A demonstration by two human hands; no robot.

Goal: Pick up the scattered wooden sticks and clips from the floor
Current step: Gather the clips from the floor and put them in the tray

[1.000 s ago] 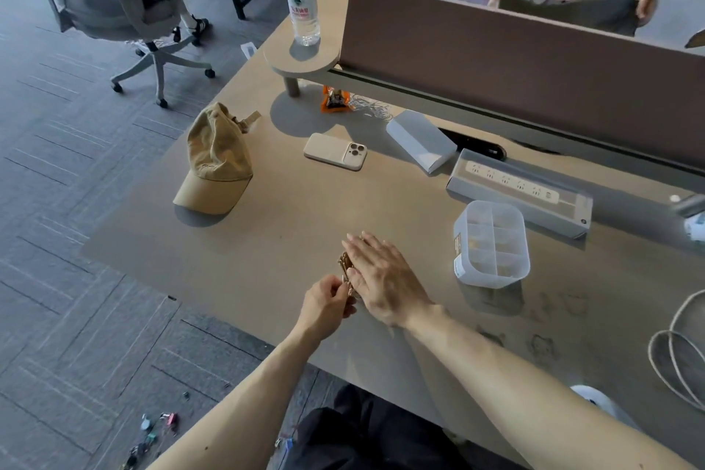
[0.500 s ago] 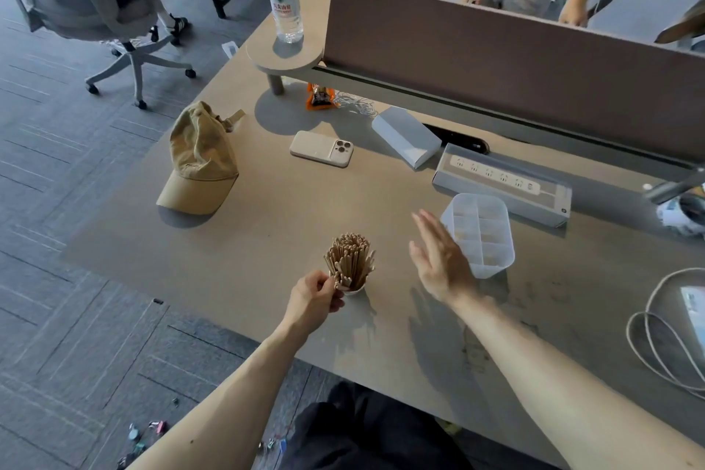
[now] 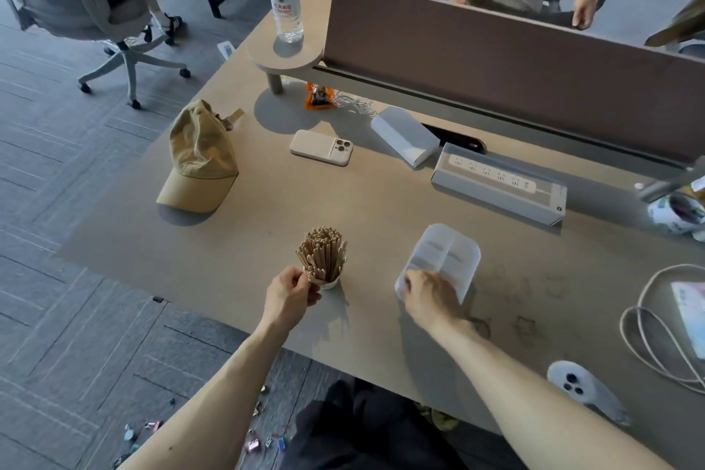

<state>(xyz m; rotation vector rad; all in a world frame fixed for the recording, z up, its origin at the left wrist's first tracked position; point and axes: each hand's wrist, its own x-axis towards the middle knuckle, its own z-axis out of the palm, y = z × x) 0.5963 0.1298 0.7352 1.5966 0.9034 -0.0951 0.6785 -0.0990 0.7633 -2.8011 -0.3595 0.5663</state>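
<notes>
Two hands worked over the desk (image 3: 267,225). The right hand (image 3: 427,298), flat on the sticks a second earlier, had swung out right of the cup and now grasped the near end of the clear compartment box (image 3: 446,256), which had tipped and come closer. The left hand (image 3: 290,296) stayed pinching the cup (image 3: 330,283) at its rim. Likely meaning: sticks finished, box being fetched for the clips.

Containers:
- **Box:** right of the cup, and its compartments looked empty.
- **Cup:** small, white, crammed with upright wooden sticks (image 3: 322,252).

The clips (image 3: 263,443) lay scattered on the floor, below and left of the cup, none in the box.
</notes>
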